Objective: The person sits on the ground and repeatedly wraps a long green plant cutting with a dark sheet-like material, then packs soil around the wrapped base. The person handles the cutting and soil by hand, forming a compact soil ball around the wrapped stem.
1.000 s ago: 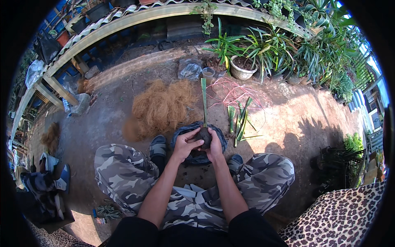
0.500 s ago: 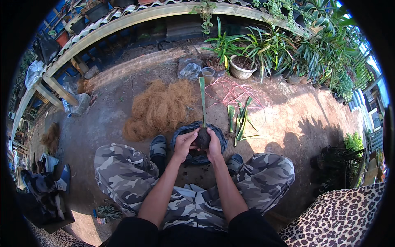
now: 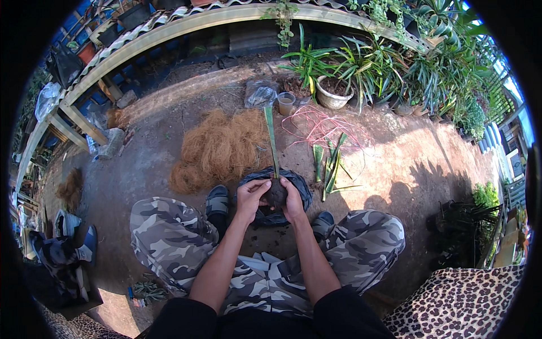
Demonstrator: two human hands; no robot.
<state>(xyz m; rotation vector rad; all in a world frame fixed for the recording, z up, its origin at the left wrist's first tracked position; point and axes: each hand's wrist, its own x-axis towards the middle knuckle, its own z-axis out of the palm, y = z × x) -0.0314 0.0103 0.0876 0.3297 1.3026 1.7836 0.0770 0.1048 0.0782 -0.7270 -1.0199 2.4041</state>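
Observation:
Between my two hands is a dark ball of soil [image 3: 276, 194] with one long green leaf cutting [image 3: 271, 135] standing up out of it, its top leaning a little left. My left hand [image 3: 252, 198] is closed round the ball's left side, thumb near the leaf's base. Round the right side curls my right hand [image 3: 292, 199], its thumb also up by the base. Both hands are over a black plastic bag [image 3: 305, 186] lying opened on the ground between my feet; what it holds is mostly hidden by my hands.
A heap of brown coconut fibre [image 3: 220, 148] lies beyond the bag to the left. Pink string [image 3: 322, 125] and cut green leaves [image 3: 333, 166] lie to the right. Farther back stand a plastic cup [image 3: 286, 103] and a white plant pot [image 3: 333, 96]. Leopard-print cloth [image 3: 457, 305] is at lower right.
The leaf's top has swung left as the soil ball tilted slightly in my hands. My left hand has shifted a little. Both hands keep their hold.

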